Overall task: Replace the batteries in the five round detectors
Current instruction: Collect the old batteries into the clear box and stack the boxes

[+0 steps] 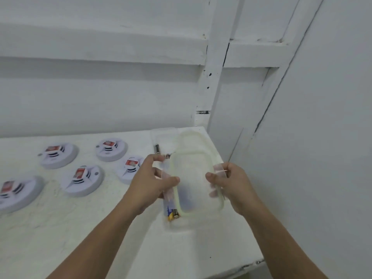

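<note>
Forearms stretch forward, left hand (150, 182) and right hand (231, 184) each with grip clamped on the lid (193, 170).

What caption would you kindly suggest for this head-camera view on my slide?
Left hand and right hand hold a clear lid over the battery box, beside five round detectors.

We see two bare hands, the left hand (150, 182) and the right hand (231, 184). Each continues into a bare forearm, the left forearm (96, 238) and the right forearm (281, 238), uncovered down to the lower edge of the view.
</note>
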`<state>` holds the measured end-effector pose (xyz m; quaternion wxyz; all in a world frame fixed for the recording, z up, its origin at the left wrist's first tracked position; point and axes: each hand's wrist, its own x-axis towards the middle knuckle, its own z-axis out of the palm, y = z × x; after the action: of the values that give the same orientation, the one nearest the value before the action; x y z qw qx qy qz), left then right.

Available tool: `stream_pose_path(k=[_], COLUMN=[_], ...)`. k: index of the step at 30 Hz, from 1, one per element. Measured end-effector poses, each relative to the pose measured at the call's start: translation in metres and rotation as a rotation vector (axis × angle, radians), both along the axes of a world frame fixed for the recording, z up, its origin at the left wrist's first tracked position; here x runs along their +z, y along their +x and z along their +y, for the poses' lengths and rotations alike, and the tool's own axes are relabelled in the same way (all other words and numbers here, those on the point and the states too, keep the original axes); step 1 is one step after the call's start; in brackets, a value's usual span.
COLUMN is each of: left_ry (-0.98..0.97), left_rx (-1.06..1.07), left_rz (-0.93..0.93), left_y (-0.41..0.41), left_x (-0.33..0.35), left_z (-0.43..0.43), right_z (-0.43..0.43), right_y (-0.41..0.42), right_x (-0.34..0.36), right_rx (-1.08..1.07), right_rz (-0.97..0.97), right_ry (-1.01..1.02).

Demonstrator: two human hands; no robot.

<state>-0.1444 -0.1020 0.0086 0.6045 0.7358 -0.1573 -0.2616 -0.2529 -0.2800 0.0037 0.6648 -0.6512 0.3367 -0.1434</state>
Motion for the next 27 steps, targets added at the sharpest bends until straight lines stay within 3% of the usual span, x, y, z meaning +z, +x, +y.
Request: stream_pose_path(k=[8,18,20,25,27], left_ry=[0.053,0.030,0.060,0.286,0.293], left_rx=[0.098,0.136,0.196,0.281,0.265], left_rz=[0.055,0.115,0.071,-0.273,-0.285], left_y=[-0.002,-0.009,-0.013,-0.027,-0.031], left_x=[-0.028,-0.039,-0.041,-0.046,-0.045], left_z=[0.028,0.029,0.028,0.024,0.021], right_z=[0.022,0.028,0.031,0.042,0.044], right_y=[0.006,-0.003,-0.007,-0.011,-0.009], right_x=[-0.032,-0.035,-0.034,-0.032,-0.031], right_rx=[0.062,0.059,0.032,0.049,0.068], right_rz=[0.168,0.184,0.191,0.233,0.254], right_ry=[-0.224,-0.228,-0.303,-0.644,-0.680])
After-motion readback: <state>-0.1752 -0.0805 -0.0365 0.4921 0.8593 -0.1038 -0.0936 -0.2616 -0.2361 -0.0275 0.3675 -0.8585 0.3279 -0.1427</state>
